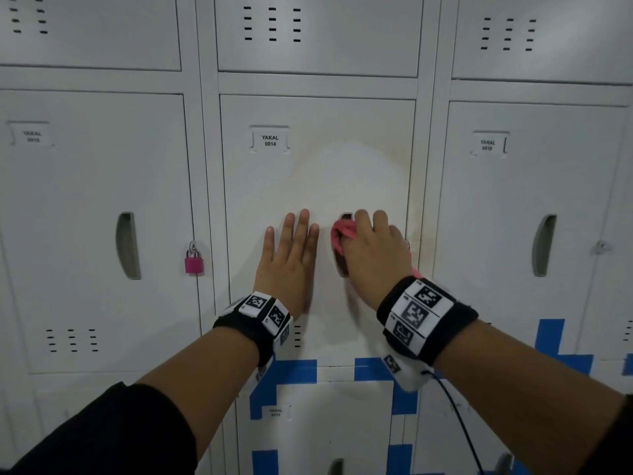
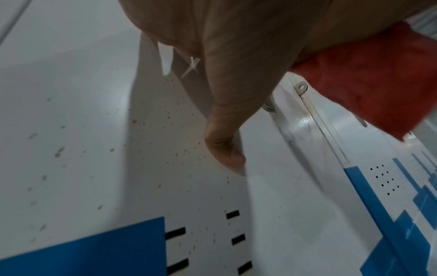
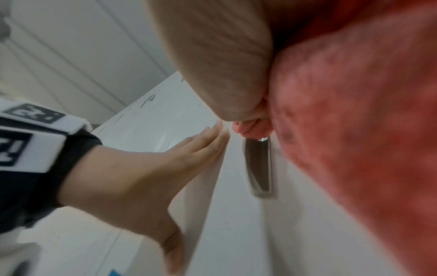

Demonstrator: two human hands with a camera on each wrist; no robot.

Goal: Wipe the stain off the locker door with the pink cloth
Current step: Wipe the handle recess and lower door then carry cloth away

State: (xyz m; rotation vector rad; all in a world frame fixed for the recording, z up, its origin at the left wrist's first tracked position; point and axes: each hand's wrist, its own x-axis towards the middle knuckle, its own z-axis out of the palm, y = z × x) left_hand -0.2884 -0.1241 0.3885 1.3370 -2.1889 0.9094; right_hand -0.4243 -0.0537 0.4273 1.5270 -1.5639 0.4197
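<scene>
The white locker door point(image 1: 308, 173) labelled YAKAL 0014 carries a faint yellowish stain point(image 1: 394, 186) around a paler patch, with brown specks point(image 2: 165, 115) lower down. My left hand point(image 1: 291, 248) lies flat on the door, fingers straight, left of the recessed handle point(image 3: 258, 168). My right hand point(image 1: 373, 248) grips the bunched pink cloth point(image 1: 342, 234) and presses it over the handle recess. In the right wrist view the cloth point(image 3: 354, 130) fills the right side, blurred. The cloth point(image 2: 369, 84) shows at the upper right of the left wrist view.
Neighbouring locker doors stand on both sides; the left one point(image 1: 96, 217) has a pink padlock point(image 1: 194, 262) on its hasp. Blue tape strips point(image 1: 294, 371) mark the lockers below. A black cable point(image 1: 459, 416) hangs from my right wristband.
</scene>
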